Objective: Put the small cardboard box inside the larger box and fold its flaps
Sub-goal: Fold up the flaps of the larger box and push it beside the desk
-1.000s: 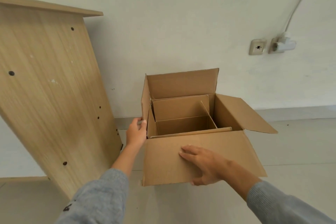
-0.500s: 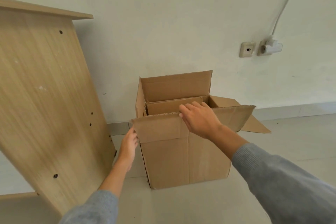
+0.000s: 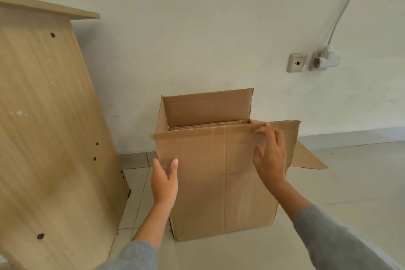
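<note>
Both hands touch the large box (image 3: pixel 221 195): left hand (image 3: pixel 164 182), fingers straight, cups its left front corner; right hand (image 3: pixel 270 158) spreads flat fingers on the raised front flap (image 3: pixel 203 149); the small box (image 3: pixel 208 126) sits inside.

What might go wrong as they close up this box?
The near flap stands upright against the right hand; folded first, it may block the side flaps, and the right flap hangs outside. The small box shows near the rim, so flaps might not lie flat. The left hand braces one corner; the large box could slide.
</note>
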